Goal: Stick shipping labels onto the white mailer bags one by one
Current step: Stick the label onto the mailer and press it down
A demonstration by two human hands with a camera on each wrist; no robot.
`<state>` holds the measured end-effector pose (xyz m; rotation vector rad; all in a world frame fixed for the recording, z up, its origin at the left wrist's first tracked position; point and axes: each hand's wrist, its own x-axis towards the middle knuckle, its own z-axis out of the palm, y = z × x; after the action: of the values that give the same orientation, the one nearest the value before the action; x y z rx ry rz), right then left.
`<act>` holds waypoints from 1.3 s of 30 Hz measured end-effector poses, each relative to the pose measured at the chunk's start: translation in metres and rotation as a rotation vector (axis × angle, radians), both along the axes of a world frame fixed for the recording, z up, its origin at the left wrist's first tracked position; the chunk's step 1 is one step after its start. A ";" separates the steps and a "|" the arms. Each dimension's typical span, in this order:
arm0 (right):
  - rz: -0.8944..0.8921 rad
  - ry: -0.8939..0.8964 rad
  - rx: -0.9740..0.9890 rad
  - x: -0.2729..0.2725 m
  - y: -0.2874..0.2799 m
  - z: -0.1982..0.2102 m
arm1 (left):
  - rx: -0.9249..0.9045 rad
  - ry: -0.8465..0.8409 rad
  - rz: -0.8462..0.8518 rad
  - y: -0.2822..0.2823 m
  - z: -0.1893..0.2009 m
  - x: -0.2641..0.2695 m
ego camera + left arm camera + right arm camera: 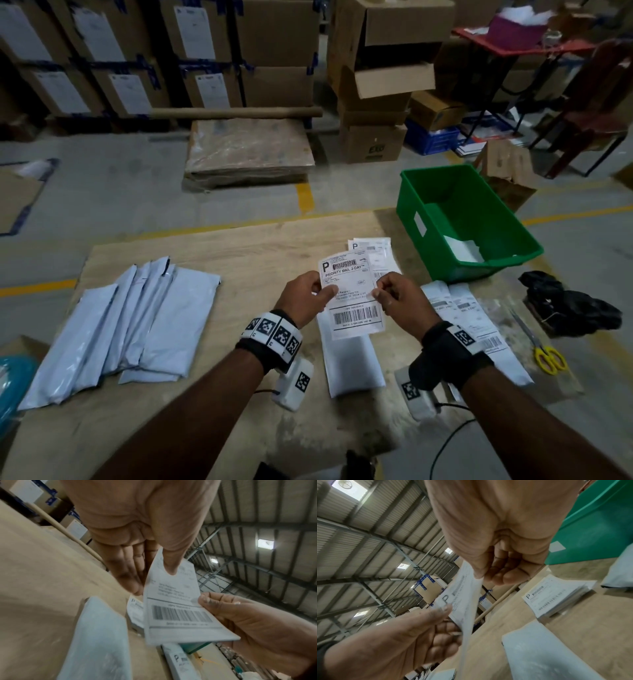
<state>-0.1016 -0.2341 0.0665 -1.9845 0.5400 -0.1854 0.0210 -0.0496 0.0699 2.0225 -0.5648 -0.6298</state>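
Observation:
Both hands hold one white shipping label up above the wooden table. My left hand pinches its left edge between thumb and fingers; the same label shows its barcode in the left wrist view. My right hand pinches the right edge, and the label shows edge-on there. Under the label lies a single white mailer bag. A stack of further labels sits just behind. Several plain mailer bags are piled at the left. Labelled bags lie at the right.
A green plastic bin stands at the table's back right. Yellow-handled scissors and a black bundle lie at the right edge. Cardboard boxes and a wrapped pallet stand on the floor beyond.

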 end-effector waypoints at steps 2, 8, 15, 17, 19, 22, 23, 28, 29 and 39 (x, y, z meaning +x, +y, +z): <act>-0.003 0.000 0.012 -0.002 -0.004 -0.008 | 0.058 0.036 0.008 0.001 -0.012 -0.007; 0.015 0.027 0.045 -0.005 -0.014 -0.032 | 0.114 0.142 0.053 -0.001 -0.030 -0.021; 0.046 0.093 0.045 -0.009 -0.017 -0.065 | 0.180 0.072 0.081 -0.002 -0.047 -0.036; 0.039 0.113 0.058 -0.010 -0.015 -0.072 | 0.197 0.088 0.089 -0.002 -0.051 -0.039; 0.058 0.137 0.080 -0.011 -0.014 -0.080 | 0.224 0.087 0.091 0.000 -0.057 -0.040; 0.080 0.155 0.066 -0.012 -0.012 -0.092 | 0.266 0.103 0.103 0.004 -0.068 -0.042; 0.081 0.163 0.056 -0.012 -0.011 -0.094 | 0.274 0.112 0.103 0.005 -0.071 -0.043; 0.048 0.230 0.013 -0.009 -0.010 -0.099 | 0.310 0.095 0.137 0.003 -0.086 -0.045; 0.047 0.241 0.001 -0.008 -0.010 -0.099 | 0.327 0.090 0.142 0.001 -0.087 -0.044; 0.059 0.298 -0.042 -0.002 -0.014 -0.100 | 0.336 0.093 0.151 -0.006 -0.094 -0.042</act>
<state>-0.1033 -0.2482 -0.0340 -2.0797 0.6700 0.1391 -0.0206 -0.0555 -0.0239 2.3085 -0.2595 -0.7612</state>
